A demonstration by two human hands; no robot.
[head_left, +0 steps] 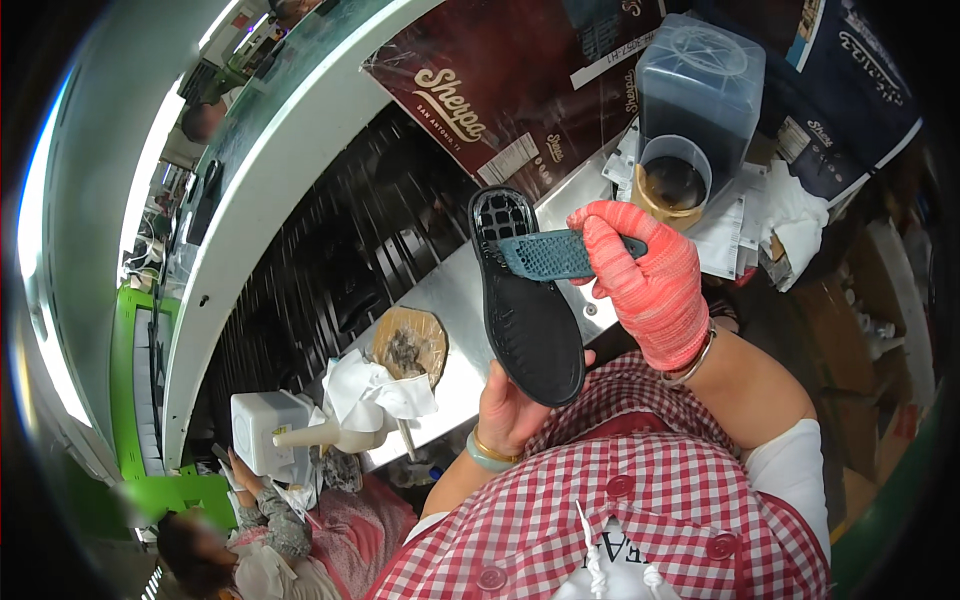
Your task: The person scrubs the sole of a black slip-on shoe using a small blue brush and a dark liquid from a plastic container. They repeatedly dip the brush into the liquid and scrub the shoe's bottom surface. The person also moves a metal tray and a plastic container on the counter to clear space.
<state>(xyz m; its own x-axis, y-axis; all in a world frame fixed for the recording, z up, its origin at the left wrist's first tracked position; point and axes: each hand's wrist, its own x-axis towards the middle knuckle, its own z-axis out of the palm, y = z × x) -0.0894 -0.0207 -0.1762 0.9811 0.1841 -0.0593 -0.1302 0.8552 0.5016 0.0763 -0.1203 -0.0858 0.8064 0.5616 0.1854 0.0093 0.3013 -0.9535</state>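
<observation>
Grip first: right hand [645, 285], in a coral-pink knitted glove, closed round a flat, teal, mesh-textured brush-like tool [548, 256]; bare left hand [508, 408] clasping the toe end of a long black shoe sole [530, 330], held up tilted, near the silvery metal bench [465, 350]. Tool tip over the sole beside its gridded heel, contact hard to tell. Best, probably, to hold the toe steady by its edges and stroke lightly, evenly, out to the rim.
</observation>
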